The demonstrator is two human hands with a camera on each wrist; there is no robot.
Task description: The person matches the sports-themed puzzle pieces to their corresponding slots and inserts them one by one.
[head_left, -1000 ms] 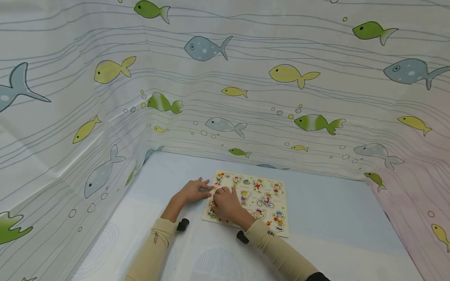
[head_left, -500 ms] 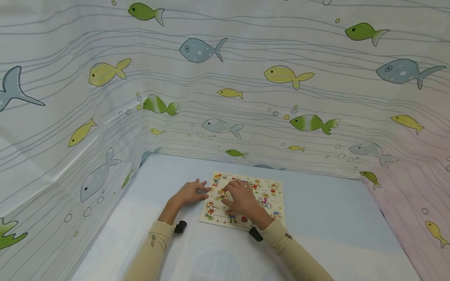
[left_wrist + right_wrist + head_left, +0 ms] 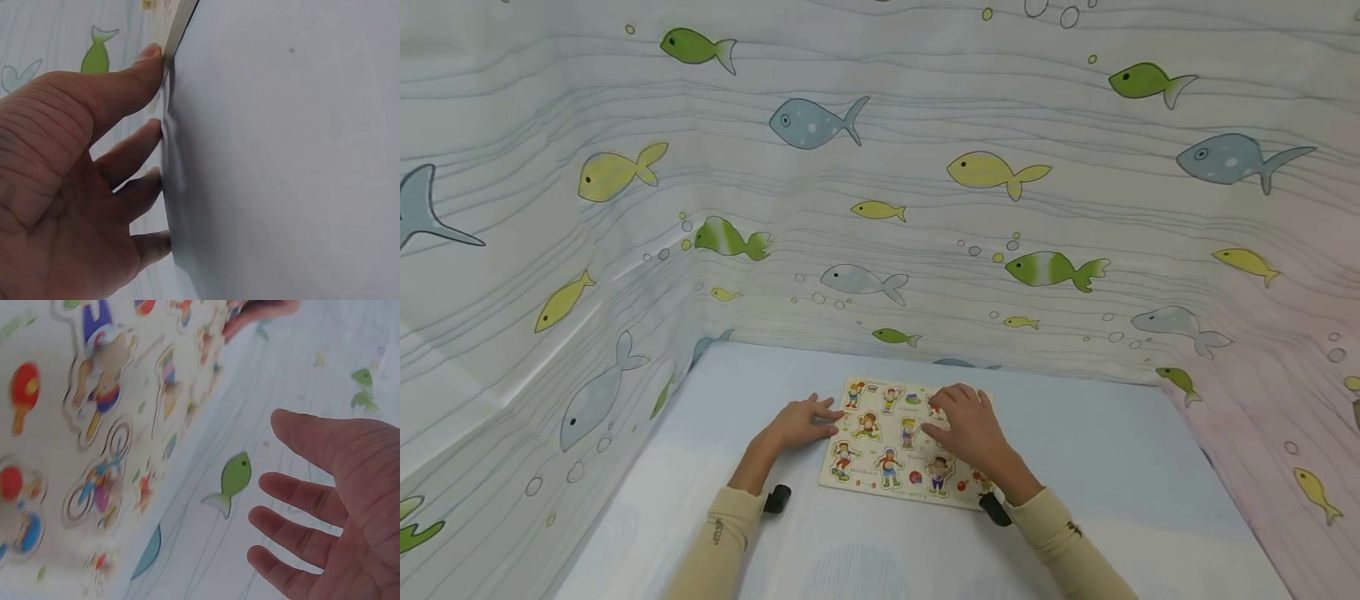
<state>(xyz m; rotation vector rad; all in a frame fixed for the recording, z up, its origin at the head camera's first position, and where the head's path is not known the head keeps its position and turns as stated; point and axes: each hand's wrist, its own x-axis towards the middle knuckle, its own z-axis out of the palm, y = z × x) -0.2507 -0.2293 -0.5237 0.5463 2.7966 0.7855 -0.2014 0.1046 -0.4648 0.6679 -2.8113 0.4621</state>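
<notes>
A wooden peg puzzle board [image 3: 857, 486] with cartoon figure pieces lies flat on the pale blue table [image 3: 1090, 450]. My left hand [image 3: 796, 422] rests flat on the table, its fingers straight. Its thumb [image 3: 134, 78] touches the board's left edge [image 3: 178, 25]. My right hand [image 3: 972, 425] hovers over the right part of the board, fingers spread and holding nothing. In the right wrist view the open right hand [image 3: 325, 512] is above the board [image 3: 50, 437], where a bicycle piece [image 3: 100, 481] and a red paddle picture [image 3: 24, 387] show.
A fish-print curtain [image 3: 925, 208] walls the table at the back, left and right. Black wrist camera mounts [image 3: 777, 498] [image 3: 996, 508] sit at both sleeves. Bare table surface lies to the right of the board and in front of it.
My right hand moved from the board's lower left across to its right side. The left hand stayed at the board's left edge. The head view tilted slightly.
</notes>
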